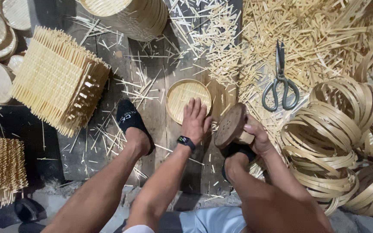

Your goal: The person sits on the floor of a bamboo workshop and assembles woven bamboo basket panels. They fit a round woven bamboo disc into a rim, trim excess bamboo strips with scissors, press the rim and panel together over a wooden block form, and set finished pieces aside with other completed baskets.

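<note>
Pinning the small round woven bamboo tray [186,97] flat to the dark wooden plank floor [156,121] with spread fingers, the left hand [195,121] steadies it while the right hand [255,136], at 3 o'clock, has its grip wrapped around a round wooden mallet [232,127], face tilted toward the tray.

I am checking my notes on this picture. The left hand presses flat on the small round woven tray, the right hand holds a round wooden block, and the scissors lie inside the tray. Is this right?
Not quite. In the head view the scissors lie on the bamboo offcuts to the right, outside the small round woven tray. The rest holds: the left hand presses on the tray, and the right hand holds the round wooden block.
</note>
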The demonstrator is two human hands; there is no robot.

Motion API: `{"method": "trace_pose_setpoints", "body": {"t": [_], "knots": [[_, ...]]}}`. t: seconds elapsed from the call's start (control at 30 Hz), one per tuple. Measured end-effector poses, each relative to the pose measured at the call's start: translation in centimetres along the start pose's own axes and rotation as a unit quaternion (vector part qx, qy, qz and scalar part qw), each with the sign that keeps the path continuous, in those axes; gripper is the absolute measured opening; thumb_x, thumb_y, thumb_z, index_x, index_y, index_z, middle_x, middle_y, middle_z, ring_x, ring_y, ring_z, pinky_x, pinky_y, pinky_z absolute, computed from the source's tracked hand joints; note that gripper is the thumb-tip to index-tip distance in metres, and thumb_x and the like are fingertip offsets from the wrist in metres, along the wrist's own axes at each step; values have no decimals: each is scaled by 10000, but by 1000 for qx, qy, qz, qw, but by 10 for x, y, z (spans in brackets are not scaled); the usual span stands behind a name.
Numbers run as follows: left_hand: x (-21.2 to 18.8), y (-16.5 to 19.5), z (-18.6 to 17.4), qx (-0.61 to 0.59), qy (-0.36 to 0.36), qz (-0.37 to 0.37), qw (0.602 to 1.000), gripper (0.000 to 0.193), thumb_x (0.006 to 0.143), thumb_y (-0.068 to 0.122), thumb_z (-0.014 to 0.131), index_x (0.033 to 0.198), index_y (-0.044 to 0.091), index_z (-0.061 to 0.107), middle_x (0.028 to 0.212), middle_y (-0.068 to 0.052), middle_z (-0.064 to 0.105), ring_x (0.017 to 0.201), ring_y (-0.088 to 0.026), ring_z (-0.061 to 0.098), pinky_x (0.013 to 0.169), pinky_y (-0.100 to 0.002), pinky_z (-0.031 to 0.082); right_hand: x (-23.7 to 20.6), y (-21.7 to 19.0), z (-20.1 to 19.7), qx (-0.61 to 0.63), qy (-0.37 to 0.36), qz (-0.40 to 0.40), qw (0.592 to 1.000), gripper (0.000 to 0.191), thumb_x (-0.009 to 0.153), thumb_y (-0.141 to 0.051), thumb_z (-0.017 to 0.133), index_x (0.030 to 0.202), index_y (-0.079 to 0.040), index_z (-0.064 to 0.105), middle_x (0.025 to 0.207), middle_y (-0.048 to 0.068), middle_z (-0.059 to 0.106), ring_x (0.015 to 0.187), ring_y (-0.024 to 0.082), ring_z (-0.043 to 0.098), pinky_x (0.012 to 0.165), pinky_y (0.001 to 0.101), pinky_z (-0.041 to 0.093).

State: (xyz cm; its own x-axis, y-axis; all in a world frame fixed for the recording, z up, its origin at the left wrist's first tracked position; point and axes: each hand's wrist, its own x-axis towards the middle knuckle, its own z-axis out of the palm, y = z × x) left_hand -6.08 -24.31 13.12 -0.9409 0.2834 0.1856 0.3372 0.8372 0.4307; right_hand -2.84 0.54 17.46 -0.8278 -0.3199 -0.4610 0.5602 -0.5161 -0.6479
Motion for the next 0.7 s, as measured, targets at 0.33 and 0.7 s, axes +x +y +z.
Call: {"method": "trace_pose_setpoints", "body": {"t": [0.33,0.7], "knots": [[3,-11,-46,1,-105,16,994,435,772,83,662,1188,-44,676,1333,-248,626,1267,-423,564,1097,-496,407,6,7,-10,-18,34,8,999,728,813,-357,614,1417,30,493,1227,149,645,1091,246,641,971,374,513],[98,-55,-147,153,8,272,950,411,873,23,598,1281,48,645,1287,-136,679,1287,-313,581,1155,-517,442,14,10,-8,8,36,8,999,693,829,-323,587,1414,37,498,1243,167,647,1110,286,645,997,407,507]]}}
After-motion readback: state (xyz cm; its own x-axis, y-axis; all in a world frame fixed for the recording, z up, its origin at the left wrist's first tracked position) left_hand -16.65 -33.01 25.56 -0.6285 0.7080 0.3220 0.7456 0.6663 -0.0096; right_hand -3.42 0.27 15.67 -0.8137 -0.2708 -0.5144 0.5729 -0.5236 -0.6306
